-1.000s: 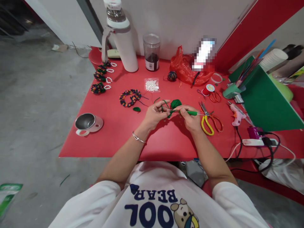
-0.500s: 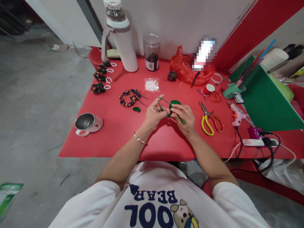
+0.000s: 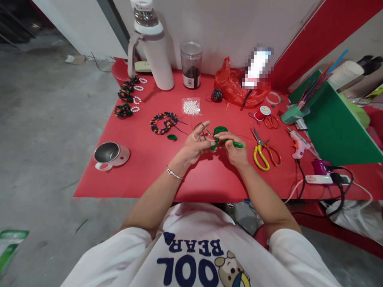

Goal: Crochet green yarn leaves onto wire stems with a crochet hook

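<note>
My left hand (image 3: 195, 144) pinches a small green crochet piece (image 3: 213, 144) and has green yarn strung over its raised fingers. My right hand (image 3: 236, 150) grips a green-handled crochet hook (image 3: 237, 144), its tip at the piece between my hands. A ball of green yarn (image 3: 220, 130) lies on the red table (image 3: 143, 171) just behind my fingers. A small finished green leaf (image 3: 172, 137) sits to the left of my left hand.
A multicoloured crocheted ring (image 3: 163, 121), a bag of white beads (image 3: 191, 107), a white flask (image 3: 151, 46), a jar (image 3: 190, 65), a steel cup (image 3: 109, 154). Right: yellow scissors (image 3: 261, 156), orange scissors (image 3: 273, 154), glue gun (image 3: 297, 144), power strip (image 3: 324, 178), green board (image 3: 335, 127).
My right hand swung the hook handle down toward me, then back out to the right. My left fingers rose with the yarn and have lowered a little.
</note>
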### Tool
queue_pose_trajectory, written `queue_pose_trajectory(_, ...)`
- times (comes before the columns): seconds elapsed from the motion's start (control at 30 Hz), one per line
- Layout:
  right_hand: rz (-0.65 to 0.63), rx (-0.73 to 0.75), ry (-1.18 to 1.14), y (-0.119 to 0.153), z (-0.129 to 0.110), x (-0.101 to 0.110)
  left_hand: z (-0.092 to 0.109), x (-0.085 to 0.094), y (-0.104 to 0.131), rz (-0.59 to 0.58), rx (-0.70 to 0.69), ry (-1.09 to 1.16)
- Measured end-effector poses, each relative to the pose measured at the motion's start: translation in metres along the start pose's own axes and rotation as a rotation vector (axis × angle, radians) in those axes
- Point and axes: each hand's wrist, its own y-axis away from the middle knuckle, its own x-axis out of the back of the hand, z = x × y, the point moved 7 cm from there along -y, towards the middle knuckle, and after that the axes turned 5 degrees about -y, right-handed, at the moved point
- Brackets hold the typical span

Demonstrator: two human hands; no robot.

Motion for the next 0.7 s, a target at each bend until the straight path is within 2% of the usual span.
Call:
queue_pose_trajectory(0.17, 0.005, -0.142, -0.169, 0.001, 0.019, 0.004, 0.002, -0.002, 0.001, -0.031, 0.014, -0.008)
queue_pose_trajectory(0.3, -0.007, -0.212, -0.208, 0.002, 0.025, 0.004, 0.003, -0.003, 0.002, -0.040, 0.019, -0.014)
queue_pose_trajectory(0.5, 0.000, -0.255, -0.209, -0.001, 0.018, 0.002, 0.004, -0.001, 0.002, -0.045, 0.019, -0.040)
queue_pose_trajectory(0.7, -0.085, -0.250, -0.234, -0.007, 0.004, 0.001, 0.006, 0.002, 0.002, -0.081, 0.021, -0.142)
